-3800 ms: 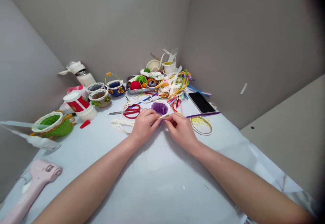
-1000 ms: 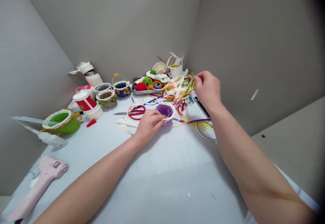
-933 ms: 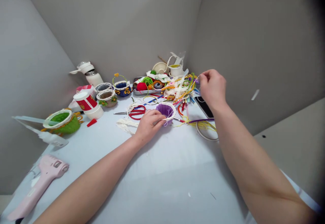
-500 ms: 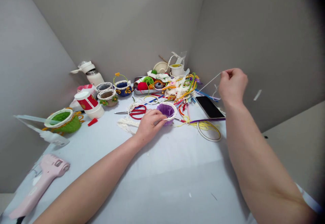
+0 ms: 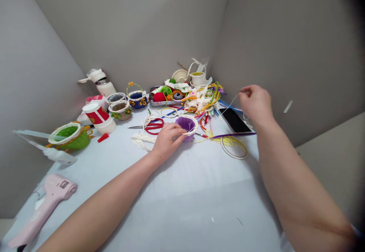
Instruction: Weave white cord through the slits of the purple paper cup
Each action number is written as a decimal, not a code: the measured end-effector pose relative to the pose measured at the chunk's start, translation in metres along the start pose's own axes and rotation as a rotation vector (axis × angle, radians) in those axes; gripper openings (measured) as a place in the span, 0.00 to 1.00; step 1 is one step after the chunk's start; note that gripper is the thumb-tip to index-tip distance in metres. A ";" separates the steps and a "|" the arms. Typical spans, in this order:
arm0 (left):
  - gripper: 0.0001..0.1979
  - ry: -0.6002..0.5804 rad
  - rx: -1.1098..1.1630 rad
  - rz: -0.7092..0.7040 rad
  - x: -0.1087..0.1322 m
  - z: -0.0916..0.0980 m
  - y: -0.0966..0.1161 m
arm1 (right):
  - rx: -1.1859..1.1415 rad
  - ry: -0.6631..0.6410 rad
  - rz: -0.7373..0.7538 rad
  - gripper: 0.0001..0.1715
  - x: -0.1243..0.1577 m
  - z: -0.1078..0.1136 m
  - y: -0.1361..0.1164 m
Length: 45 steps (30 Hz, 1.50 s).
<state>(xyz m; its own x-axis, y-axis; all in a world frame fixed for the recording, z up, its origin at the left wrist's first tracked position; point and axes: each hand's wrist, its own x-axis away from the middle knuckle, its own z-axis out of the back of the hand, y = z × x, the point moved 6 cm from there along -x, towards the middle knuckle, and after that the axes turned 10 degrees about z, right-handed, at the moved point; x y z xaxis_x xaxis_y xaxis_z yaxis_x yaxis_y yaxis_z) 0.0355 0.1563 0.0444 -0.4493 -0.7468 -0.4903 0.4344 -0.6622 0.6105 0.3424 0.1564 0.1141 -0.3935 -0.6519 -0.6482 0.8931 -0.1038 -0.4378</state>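
At the middle of the table, my left hand (image 5: 169,141) grips the near rim of a small purple basket (image 5: 186,124) edged in white braid. My fingertips pinch the rim, and part of the basket's side is hidden behind them. Up to the right, above the black phone (image 5: 234,120), my right hand (image 5: 255,103) is raised with its fingers closed on a thin white thread (image 5: 233,100). The thread hangs in a slack curve from those fingers down toward the basket. Red-handled scissors (image 5: 154,126) lie just left of the basket, beside a strip of white lace (image 5: 142,140).
Behind are a metal tray (image 5: 168,102) of yarn balls and a heap of coloured cords (image 5: 203,99). Finished little baskets (image 5: 121,111), a paper cup (image 5: 98,115) and a white bottle (image 5: 105,87) stand left. A pink glue gun (image 5: 47,206) lies front left; an embroidery hoop (image 5: 234,147) is right.
My right hand has come a little left and down, and the thread has gone from taut to slack. My left hand has stayed on the basket's rim.
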 end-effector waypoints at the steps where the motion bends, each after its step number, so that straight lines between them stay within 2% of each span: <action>1: 0.07 -0.003 0.002 0.004 0.000 0.000 0.000 | -0.024 -0.066 0.051 0.11 0.009 -0.003 -0.014; 3: 0.07 -0.004 0.008 0.014 0.000 0.000 0.000 | -0.142 -0.219 0.194 0.11 0.033 -0.009 -0.050; 6: 0.06 -0.002 0.023 0.025 0.000 0.000 0.000 | -0.356 -0.574 0.485 0.08 0.084 -0.021 -0.106; 9: 0.06 -0.008 0.037 0.035 0.000 0.000 -0.001 | -0.333 -0.688 0.615 0.07 0.118 -0.028 -0.132; 12: 0.06 -0.003 0.042 0.045 -0.001 0.001 -0.001 | -0.249 -0.652 0.573 0.05 0.125 -0.035 -0.133; 15: 0.05 0.001 0.039 0.049 -0.001 0.001 -0.002 | -0.221 -0.591 0.503 0.07 0.121 -0.038 -0.128; 21: 0.09 -0.045 0.040 0.033 -0.002 0.004 0.000 | -0.250 -0.621 0.573 0.05 0.124 -0.044 -0.128; 24: 0.14 -0.089 0.057 -0.025 -0.004 0.012 0.003 | -0.244 -0.605 0.574 0.06 0.125 -0.046 -0.125; 29: 0.07 -0.111 0.002 -0.195 -0.005 0.020 0.007 | -0.264 -0.592 0.575 0.06 0.127 -0.046 -0.124; 32: 0.08 -0.081 -0.033 -0.236 -0.005 0.021 0.005 | -0.273 -0.595 0.568 0.06 0.126 -0.046 -0.125; 40: 0.07 -0.082 -0.099 -0.186 -0.005 0.014 0.005 | -0.294 -0.580 0.550 0.06 0.126 -0.043 -0.125; 42: 0.07 -0.078 -0.088 -0.186 -0.005 0.012 0.005 | -0.310 -0.560 0.571 0.08 0.128 -0.042 -0.126; 45: 0.06 -0.076 -0.076 -0.183 -0.004 0.010 0.005 | -0.312 -0.549 0.635 0.06 0.131 -0.043 -0.129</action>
<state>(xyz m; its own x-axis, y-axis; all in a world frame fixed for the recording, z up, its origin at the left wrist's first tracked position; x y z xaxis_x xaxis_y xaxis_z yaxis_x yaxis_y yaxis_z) 0.0313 0.1568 0.0560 -0.5822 -0.6091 -0.5386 0.3969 -0.7910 0.4656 0.1661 0.1167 0.0597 0.3863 -0.7926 -0.4718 0.7752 0.5562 -0.2996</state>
